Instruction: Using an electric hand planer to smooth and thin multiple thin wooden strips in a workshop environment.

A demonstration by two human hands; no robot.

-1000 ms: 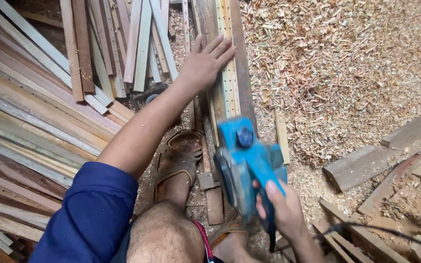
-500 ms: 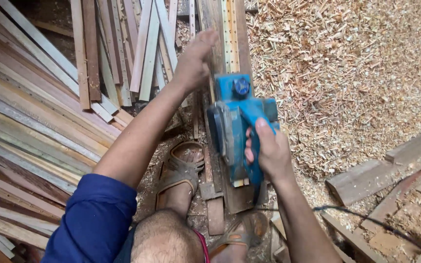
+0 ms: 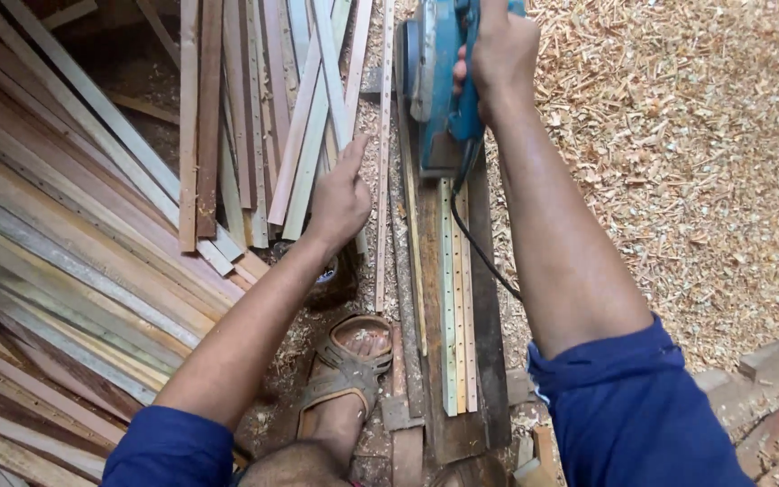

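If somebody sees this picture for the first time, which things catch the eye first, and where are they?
First is the blue electric planer at the top centre, gripped by the right hand on thin wooden strips that lie on a dark plank. To its left, the left hand rests among loose wooden slats. A carpet of wood shavings fills the right side.

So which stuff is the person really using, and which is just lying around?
In use:
- blue electric planer, gripped by the right hand
- thin pale strips on the dark board, under the planer
- left hand, resting on loose slats

Lying about:
- pile of slats
- wood shavings
- sandal on the foot
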